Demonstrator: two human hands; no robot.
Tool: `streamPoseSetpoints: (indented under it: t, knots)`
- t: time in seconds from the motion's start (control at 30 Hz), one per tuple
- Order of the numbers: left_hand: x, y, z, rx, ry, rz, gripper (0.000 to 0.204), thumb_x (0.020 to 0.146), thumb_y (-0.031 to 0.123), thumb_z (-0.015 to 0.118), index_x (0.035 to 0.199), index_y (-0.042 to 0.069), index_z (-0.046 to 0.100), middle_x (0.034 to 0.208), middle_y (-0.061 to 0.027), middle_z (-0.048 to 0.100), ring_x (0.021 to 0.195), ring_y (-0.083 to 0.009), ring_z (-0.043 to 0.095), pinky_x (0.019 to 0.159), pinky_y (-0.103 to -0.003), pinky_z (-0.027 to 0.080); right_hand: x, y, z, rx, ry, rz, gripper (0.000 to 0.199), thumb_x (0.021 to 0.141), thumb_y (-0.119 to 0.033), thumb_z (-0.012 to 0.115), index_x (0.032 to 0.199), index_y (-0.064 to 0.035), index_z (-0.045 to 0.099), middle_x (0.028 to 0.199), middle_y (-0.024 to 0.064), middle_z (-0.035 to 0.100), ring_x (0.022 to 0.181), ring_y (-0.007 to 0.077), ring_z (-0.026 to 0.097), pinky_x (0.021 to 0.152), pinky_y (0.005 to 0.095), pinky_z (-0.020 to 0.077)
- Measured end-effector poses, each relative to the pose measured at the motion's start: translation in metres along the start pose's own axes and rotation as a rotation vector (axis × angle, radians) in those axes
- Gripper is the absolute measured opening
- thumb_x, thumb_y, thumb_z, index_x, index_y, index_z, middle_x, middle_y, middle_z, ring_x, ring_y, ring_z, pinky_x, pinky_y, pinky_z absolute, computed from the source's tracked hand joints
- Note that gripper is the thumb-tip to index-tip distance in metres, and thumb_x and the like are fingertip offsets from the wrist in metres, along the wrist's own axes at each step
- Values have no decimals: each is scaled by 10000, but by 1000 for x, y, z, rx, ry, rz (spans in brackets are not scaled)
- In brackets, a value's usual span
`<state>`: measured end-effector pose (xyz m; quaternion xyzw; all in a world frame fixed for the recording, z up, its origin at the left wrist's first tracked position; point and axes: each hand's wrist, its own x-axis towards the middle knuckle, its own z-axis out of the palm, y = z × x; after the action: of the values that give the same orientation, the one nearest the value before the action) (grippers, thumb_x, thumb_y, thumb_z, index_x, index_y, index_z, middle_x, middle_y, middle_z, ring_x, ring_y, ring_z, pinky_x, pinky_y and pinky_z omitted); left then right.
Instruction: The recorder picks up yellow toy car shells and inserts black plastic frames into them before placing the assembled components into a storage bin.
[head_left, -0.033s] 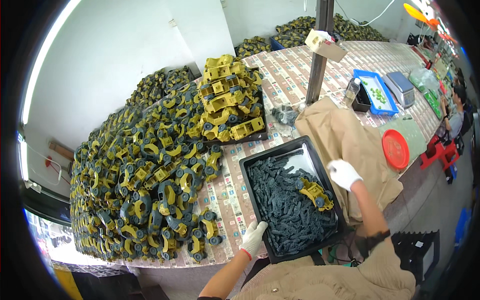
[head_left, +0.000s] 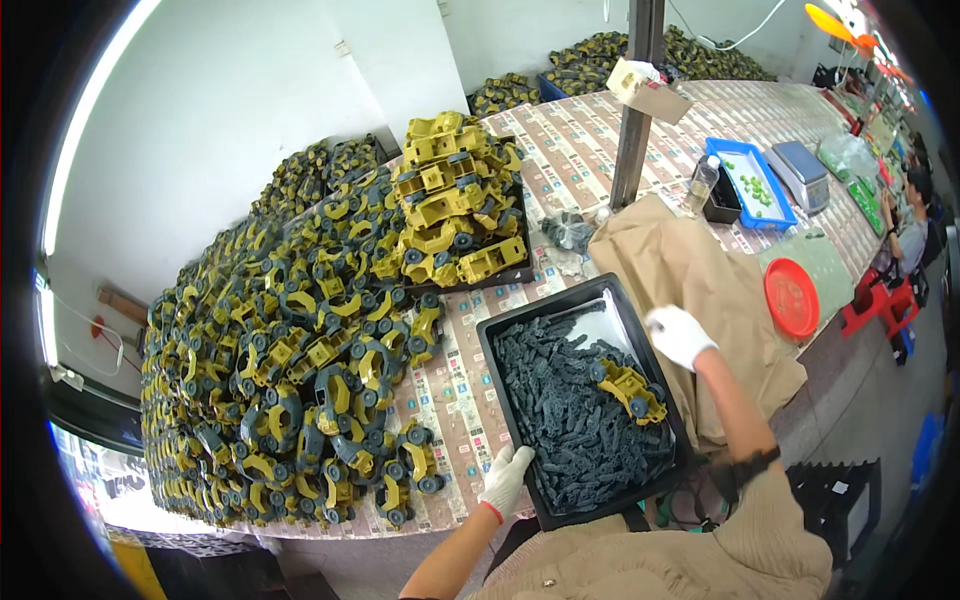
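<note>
In white gloves, both my hands are beside a black tray (head_left: 497, 390) heaped with small dark grey moulded plastic pieces (head_left: 575, 425). One yellow toy truck body (head_left: 633, 389) with dark wheels lies on the pieces at the tray's right. My left hand (head_left: 507, 477) grips the tray's lower left rim, its thumb on top. Over the tray's right rim hovers my right hand (head_left: 680, 337), fingers curled in. Whatever they may hold is hidden. White lining (head_left: 612, 322) shows at the tray's far corner.
A huge pile of yellow and grey toy vehicles (head_left: 290, 360) fills the left. Behind the tray, yellow vehicle bodies (head_left: 450, 200) are stacked high. Brown paper (head_left: 670, 250), a red round lid (head_left: 791, 297), a blue tray (head_left: 790, 212), a scale (head_left: 797, 170) and a post (head_left: 635, 140) stand to the right.
My right hand has shifted slightly left and away from me. My left hand stays on the tray's rim, and the tray has hardly moved.
</note>
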<state>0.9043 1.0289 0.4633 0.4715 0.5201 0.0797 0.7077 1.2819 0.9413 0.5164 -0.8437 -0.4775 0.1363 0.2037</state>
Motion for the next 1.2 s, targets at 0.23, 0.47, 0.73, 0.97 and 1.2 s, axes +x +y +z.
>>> streamPoseSetpoints:
  t: [0.23, 0.47, 0.73, 0.97, 1.2]
  knots:
    - [3, -7, 10, 249, 147, -89, 360, 891, 324, 613, 1024, -8, 649, 902, -107, 662, 873, -169, 577, 808, -314, 449, 172, -2, 23, -256, -57, -138, 449, 850, -154, 548, 1298, -129, 564, 1353, 158, 535, 1176, 354, 576, 993, 455, 475]
    - [1, -19, 9, 66, 183, -54, 498, 918, 219, 621, 1323, -60, 544, 1272, -181, 618, 1175, -289, 576, 1001, -354, 450, 270, -11, 101, -356, 27, -158, 498, 900, -151, 550, 1391, -205, 485, 1431, 158, 459, 1108, 338, 610, 871, 541, 486]
    - [6, -14, 5, 82, 130, -119, 475, 956, 293, 610, 1293, -40, 570, 1178, -127, 651, 1078, -225, 587, 944, -337, 458, 304, 18, 116, -284, 150, -170, 203, 909, -180, 539, 1006, -115, 705, 987, 147, 659, 915, 325, 673, 751, 441, 541]
    - [5, -25, -4, 11, 166, -163, 375, 955, 247, 615, 1230, -8, 616, 1113, -75, 659, 1014, -177, 584, 884, -325, 472, 276, -8, 22, 398, 355, 61, 292, 925, -293, 540, 949, -35, 674, 901, 223, 680, 855, 416, 653, 766, 465, 506]
    - [9, -36, -5, 111, 125, -133, 502, 941, 303, 616, 1307, -35, 556, 1216, -152, 629, 1086, -252, 572, 942, -353, 450, 256, 118, -48, 2, 840, 35, 278, 858, -161, 610, 1102, -53, 684, 933, 203, 668, 889, 341, 639, 789, 407, 507]
